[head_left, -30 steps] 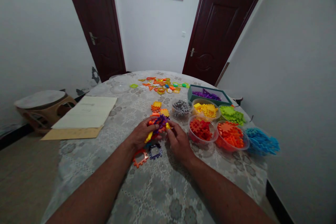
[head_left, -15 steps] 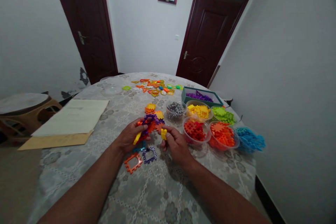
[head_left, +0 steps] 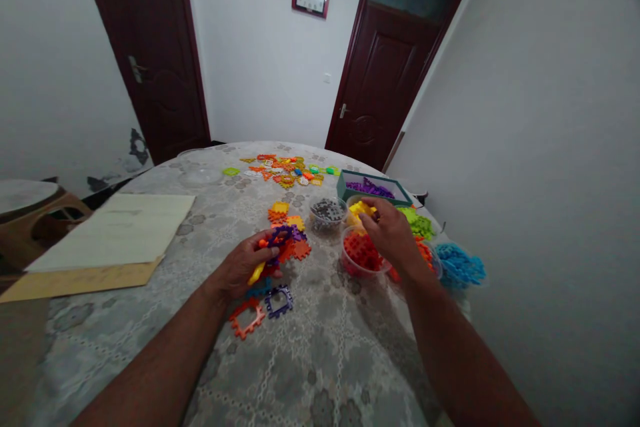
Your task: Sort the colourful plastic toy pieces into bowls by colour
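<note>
My left hand (head_left: 243,265) is closed around a joined cluster of interlocking plastic building pieces (head_left: 280,237), mostly purple, with orange, red and yellow parts showing; the palm hides some of it. Over the yellow pieces in a clear round bowl (head_left: 353,201) is my right hand (head_left: 393,230). Its thumb and index finger close on a yellow building piece (head_left: 369,209); the other fingers are mostly hidden. Near my left wrist lie an orange square frame (head_left: 247,318), a purple square frame (head_left: 279,301) and a blue piece (head_left: 259,287). Orange and yellow pieces (head_left: 280,209) lie beyond my left hand.
Bowls of grey (head_left: 327,210), red (head_left: 361,250) and orange pieces (head_left: 425,252) stand around my right hand. Green (head_left: 417,221) and blue pieces (head_left: 460,265) sit farther right. Behind is a box (head_left: 400,200) of purple pieces. Loose pieces (head_left: 285,179) lie at the back, papers (head_left: 115,227) at left.
My right hand has moved right and away from me, from beside the cluster to the yellow bowl. My left hand keeps its hold. The whole view has shifted slightly.
</note>
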Action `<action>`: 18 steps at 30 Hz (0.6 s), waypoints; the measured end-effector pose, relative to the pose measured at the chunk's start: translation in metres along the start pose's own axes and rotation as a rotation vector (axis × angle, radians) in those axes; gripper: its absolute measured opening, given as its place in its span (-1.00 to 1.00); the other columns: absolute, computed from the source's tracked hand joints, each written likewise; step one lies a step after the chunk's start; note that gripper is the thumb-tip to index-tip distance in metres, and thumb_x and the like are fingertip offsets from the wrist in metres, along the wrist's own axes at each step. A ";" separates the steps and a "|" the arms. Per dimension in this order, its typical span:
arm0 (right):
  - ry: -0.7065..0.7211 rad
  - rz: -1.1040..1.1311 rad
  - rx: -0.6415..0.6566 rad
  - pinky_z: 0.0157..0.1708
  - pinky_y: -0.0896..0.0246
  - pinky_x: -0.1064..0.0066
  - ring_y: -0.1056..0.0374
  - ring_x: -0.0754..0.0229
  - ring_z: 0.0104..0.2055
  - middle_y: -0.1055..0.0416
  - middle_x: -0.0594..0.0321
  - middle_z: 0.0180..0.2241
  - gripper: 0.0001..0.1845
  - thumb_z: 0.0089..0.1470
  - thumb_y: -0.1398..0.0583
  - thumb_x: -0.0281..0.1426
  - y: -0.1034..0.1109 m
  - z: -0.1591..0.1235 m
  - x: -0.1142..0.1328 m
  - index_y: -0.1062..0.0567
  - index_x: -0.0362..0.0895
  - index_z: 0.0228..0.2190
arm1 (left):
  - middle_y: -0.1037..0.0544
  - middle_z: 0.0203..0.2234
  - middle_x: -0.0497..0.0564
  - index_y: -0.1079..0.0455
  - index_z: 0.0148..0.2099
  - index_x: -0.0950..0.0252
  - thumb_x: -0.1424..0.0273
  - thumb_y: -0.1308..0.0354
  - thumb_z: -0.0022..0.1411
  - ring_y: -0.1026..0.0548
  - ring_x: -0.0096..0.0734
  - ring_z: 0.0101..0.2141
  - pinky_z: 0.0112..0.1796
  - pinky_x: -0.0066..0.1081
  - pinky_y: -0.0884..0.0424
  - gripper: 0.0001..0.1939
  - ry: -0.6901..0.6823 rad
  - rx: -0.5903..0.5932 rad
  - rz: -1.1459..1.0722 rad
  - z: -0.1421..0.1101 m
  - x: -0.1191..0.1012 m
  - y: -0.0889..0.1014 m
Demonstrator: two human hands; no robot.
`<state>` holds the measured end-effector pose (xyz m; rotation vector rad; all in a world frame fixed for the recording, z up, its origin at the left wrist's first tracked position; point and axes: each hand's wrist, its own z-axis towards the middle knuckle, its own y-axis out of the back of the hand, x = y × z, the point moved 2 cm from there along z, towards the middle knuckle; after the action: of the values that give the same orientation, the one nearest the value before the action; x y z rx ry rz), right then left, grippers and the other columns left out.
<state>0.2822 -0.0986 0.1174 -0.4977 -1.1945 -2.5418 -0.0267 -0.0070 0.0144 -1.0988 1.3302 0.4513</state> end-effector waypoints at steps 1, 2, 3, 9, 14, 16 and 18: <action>0.002 -0.088 -0.003 0.12 -0.35 0.17 -0.50 0.00 -0.02 -0.60 -0.01 -0.01 -0.64 0.22 -0.23 -0.38 0.000 0.012 -0.013 -0.60 -0.17 0.03 | -0.58 -0.19 0.05 -0.51 0.16 0.27 0.44 -0.50 0.09 -0.56 -0.40 -0.41 -0.43 -0.28 -0.69 -0.43 0.004 0.008 0.006 -0.001 0.000 -0.001; -0.011 -0.164 0.003 0.16 -0.33 0.15 -0.50 -0.02 0.01 -0.60 -0.05 -0.01 -0.64 0.19 -0.22 -0.43 -0.001 0.022 -0.026 -0.61 -0.20 0.01 | -0.58 -0.18 0.06 -0.49 0.18 0.27 0.44 -0.49 0.09 -0.56 -0.40 -0.41 -0.43 -0.29 -0.69 -0.41 0.007 0.016 0.012 -0.001 0.000 -0.001; -0.027 -0.218 0.011 0.18 -0.33 0.13 -0.50 -0.05 0.02 -0.60 -0.08 -0.02 -0.63 0.17 -0.21 -0.46 -0.003 0.030 -0.037 -0.61 -0.22 -0.01 | -0.59 -0.16 0.07 -0.48 0.20 0.27 0.44 -0.49 0.09 -0.56 -0.41 -0.41 -0.43 -0.30 -0.69 -0.39 0.008 0.023 0.015 -0.002 -0.001 -0.002; -0.005 -0.222 -0.043 0.24 -0.31 0.04 -0.45 -0.11 0.13 -0.57 -0.13 0.02 -0.57 0.14 -0.13 -0.53 -0.018 0.036 -0.040 -0.60 -0.24 0.01 | -0.58 -0.20 0.05 -0.42 0.27 0.27 0.44 -0.46 0.12 -0.55 -0.42 -0.42 -0.43 -0.31 -0.67 -0.34 0.008 0.053 0.019 -0.007 -0.002 -0.005; 0.057 0.081 0.158 0.00 -0.44 0.19 -0.53 0.06 -0.17 -0.63 0.06 -0.07 -0.64 0.30 -0.18 -0.34 -0.040 -0.002 0.031 -0.59 -0.12 0.07 | -0.58 -0.23 0.01 -0.40 0.28 0.27 0.42 -0.46 0.10 -0.54 -0.42 -0.43 -0.43 -0.33 -0.65 -0.31 0.006 0.084 0.015 -0.007 0.000 -0.006; 0.081 0.171 0.272 -0.05 -0.44 0.23 -0.52 0.10 -0.23 -0.63 0.08 -0.06 -0.60 0.30 -0.22 -0.32 -0.053 -0.017 0.061 -0.56 -0.11 0.13 | -0.60 -0.21 0.03 -0.41 0.25 0.27 0.42 -0.47 0.08 -0.56 -0.40 -0.43 -0.43 -0.34 -0.63 -0.31 -0.001 0.120 0.016 -0.007 0.000 -0.007; 0.113 0.249 0.361 -0.04 -0.43 0.24 -0.53 0.10 -0.19 -0.62 0.07 0.00 -0.59 0.29 -0.22 -0.36 -0.067 -0.029 0.083 -0.54 -0.11 0.15 | -0.61 -0.21 0.03 -0.43 0.22 0.27 0.40 -0.47 0.06 -0.57 -0.38 -0.44 -0.44 -0.35 -0.62 -0.34 -0.007 0.157 0.020 -0.008 -0.001 -0.008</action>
<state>0.1759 -0.0888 0.0897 -0.3820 -1.4105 -2.0597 -0.0248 -0.0167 0.0196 -0.9539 1.3477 0.3583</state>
